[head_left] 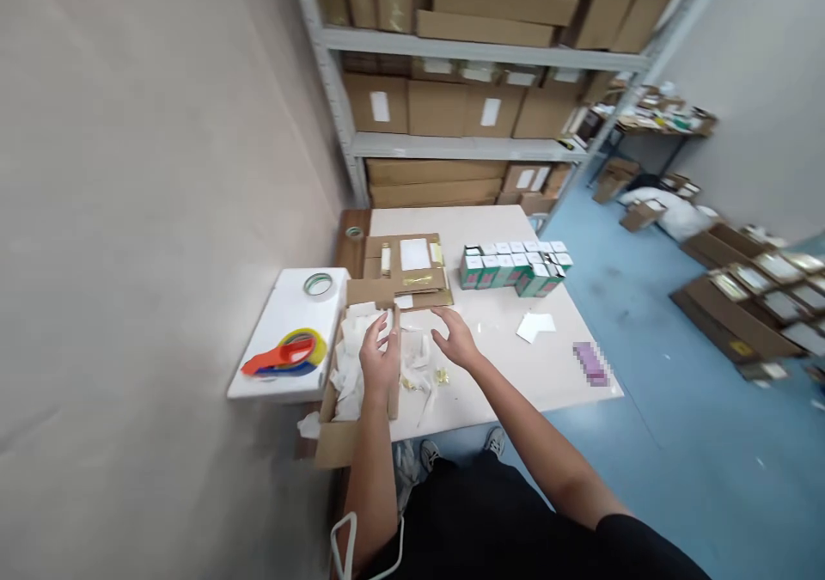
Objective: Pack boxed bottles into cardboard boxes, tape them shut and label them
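My left hand (380, 358) is raised over the right side of an open cardboard box (392, 401). Its fingers are curved and apart, holding nothing. White crumpled paper (348, 382) fills that box. My right hand (456, 339) hovers above the table (496, 382), fingers loosely bent and apart, also with nothing in it. Between and below the hands lies a crumpled whitish, partly see-through wrapping (418, 365). A small gold-coloured item (442, 376) rests beside the wrapping; its kind is too small to make out.
Behind the hands lie flattened cardboard pieces (387, 269). Rows of green-and-white small boxes (509, 266) stand back right, near white cards (536, 326) and a blurred purple item (590, 364). At left, a white box (274, 305) carries a tape roll (318, 284) and an orange tape dispenser (277, 357).
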A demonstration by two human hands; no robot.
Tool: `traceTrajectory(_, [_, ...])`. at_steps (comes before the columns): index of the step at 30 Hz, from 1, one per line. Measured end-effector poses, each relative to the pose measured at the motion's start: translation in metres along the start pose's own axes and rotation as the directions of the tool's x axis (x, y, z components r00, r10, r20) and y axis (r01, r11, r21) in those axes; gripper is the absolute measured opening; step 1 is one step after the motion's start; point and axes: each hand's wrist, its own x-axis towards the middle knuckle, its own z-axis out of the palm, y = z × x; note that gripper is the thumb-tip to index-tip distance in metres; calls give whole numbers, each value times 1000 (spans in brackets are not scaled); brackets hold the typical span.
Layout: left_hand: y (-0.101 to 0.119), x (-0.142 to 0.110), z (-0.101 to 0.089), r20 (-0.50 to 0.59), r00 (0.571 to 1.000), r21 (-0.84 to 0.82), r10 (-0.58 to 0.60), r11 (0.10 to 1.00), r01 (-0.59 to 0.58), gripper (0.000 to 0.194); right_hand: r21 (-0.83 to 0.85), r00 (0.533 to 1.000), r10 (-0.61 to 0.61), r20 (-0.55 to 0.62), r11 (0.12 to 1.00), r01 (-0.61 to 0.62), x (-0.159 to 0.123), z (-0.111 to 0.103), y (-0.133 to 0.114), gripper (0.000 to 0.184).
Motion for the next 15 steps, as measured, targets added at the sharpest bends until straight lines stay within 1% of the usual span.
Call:
traceTrajectory(3, [7,3,43,117,993,-8,29,1000,-28,39,-40,985,147,-93,988,-151,-29,-43,38,48])
traceTrajectory(6, [15,2,80,203,978,-10,53,999,-52,39,-28,947,270,-175,960,-278,-55,-78,68,44])
traceTrajectory(8, [19,1,100,245,968,-9,61,998,-61,38,-3,918,334,-214,939,-343,-66,-98,85,44])
traceTrajectory(11, [26,-1,123,297,951,9,80,996,-87,38,54,878,402,-258,914,-403,-72,-120,108,43])
traceTrajectory(13, [29,-1,133,315,945,36,84,994,-100,38,100,863,426,-272,904,-415,-67,-131,124,44])
traceTrajectory(15, [31,1,142,301,951,72,70,993,-96,38,140,859,433,-274,901,-410,-56,-141,140,44])
